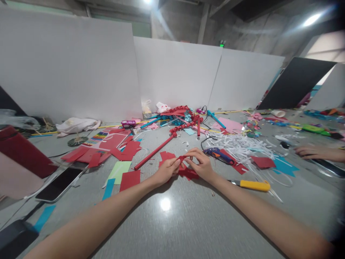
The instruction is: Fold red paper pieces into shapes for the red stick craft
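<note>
My left hand (167, 169) and my right hand (201, 165) meet over the grey table (172, 223), both pinching a small piece of red paper (182, 158) between their fingertips. More red paper (190, 174) lies crumpled under and between the hands. A long red rolled paper stick (153, 153) lies just to the left, running away toward a pile of red paper flowers (183, 115). A blue glue gun (218, 154) rests just right of my right hand.
A yellow utility knife (252, 185) lies at the right. White paper shreds (239, 144) sit behind it. Red, green and blue paper sheets (121, 169) and a phone (58, 184) lie left. Another person's hand (309, 151) rests at the far right. White boards (172, 75) wall the back.
</note>
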Motion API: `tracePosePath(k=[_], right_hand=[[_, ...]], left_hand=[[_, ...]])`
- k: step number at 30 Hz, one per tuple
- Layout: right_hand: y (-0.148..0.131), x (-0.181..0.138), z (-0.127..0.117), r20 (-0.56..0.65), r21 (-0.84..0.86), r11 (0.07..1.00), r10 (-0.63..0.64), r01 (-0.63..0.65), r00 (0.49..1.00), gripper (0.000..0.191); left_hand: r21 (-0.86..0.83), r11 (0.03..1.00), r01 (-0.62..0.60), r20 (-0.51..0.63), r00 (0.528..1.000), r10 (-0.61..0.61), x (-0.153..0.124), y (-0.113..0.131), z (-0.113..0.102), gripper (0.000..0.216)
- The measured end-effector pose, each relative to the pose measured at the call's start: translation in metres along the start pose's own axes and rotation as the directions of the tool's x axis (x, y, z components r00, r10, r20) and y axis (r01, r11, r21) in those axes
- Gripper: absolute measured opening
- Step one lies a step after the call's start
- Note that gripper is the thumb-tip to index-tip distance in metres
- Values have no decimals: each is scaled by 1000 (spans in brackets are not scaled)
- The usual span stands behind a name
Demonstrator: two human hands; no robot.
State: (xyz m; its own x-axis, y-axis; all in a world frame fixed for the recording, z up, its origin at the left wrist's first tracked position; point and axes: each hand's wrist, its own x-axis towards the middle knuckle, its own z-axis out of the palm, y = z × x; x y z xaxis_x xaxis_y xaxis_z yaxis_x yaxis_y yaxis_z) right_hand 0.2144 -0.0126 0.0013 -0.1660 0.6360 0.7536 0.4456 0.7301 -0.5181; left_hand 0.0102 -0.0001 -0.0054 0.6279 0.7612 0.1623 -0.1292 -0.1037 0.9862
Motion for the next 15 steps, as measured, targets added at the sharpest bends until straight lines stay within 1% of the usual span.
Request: tracePosePath(k=[2, 5, 9, 12, 15], right_hand=[[0, 1, 0, 5, 17, 1000, -4, 4, 1000, 15], [-2, 1, 0, 28, 45, 999, 5, -7, 1000, 15], [-3, 1, 2, 44, 68, 994, 85, -88, 995, 14], [-2, -1, 4, 35, 86, 985, 147, -150, 989, 13], [-2, -2, 7, 31, 103, 978, 179, -182, 983, 13]], left_hand=[[-74, 997, 32, 38, 999, -30, 1, 0, -2, 52], [-120, 991, 54, 79, 996, -44, 1, 1, -4, 52], [-164, 985, 61, 136, 990, -38, 0, 2, -5, 47], [-178, 983, 54, 134, 990, -30, -1, 1, -4, 46], [-179, 983, 43, 129, 991, -19, 0, 0, -3, 47]])
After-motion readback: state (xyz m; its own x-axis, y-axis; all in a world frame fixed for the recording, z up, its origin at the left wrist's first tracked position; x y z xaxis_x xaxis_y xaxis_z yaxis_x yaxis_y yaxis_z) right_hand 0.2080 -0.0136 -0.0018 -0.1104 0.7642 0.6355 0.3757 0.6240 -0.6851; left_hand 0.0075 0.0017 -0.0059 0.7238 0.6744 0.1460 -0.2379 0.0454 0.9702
